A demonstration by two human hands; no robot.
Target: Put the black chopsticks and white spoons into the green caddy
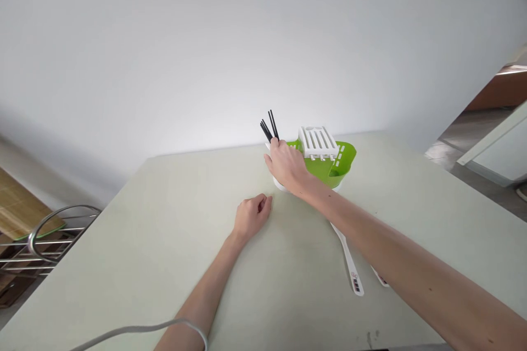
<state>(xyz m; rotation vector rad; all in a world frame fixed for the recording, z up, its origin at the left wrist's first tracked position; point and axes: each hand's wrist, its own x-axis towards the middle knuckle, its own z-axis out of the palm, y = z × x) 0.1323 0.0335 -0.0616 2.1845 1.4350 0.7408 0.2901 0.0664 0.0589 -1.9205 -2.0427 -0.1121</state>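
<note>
Black chopsticks rise at a slant from the left end of a green and white utensil holder. My right hand reaches across to that end, its fingers closed around the chopsticks; their lower parts are hidden behind it. A white slotted rack tops the middle of the holder. My left hand rests on the table in a loose fist with nothing visible in it, just in front of the holder. Beneath my right forearm lies a white utensil with a long handle, its far end partly hidden.
The pale table meets a white wall behind the holder. Another white handle peeks out beside my right forearm. A grey cable crosses my left forearm. A metal wire rack with a wooden board stands left of the table.
</note>
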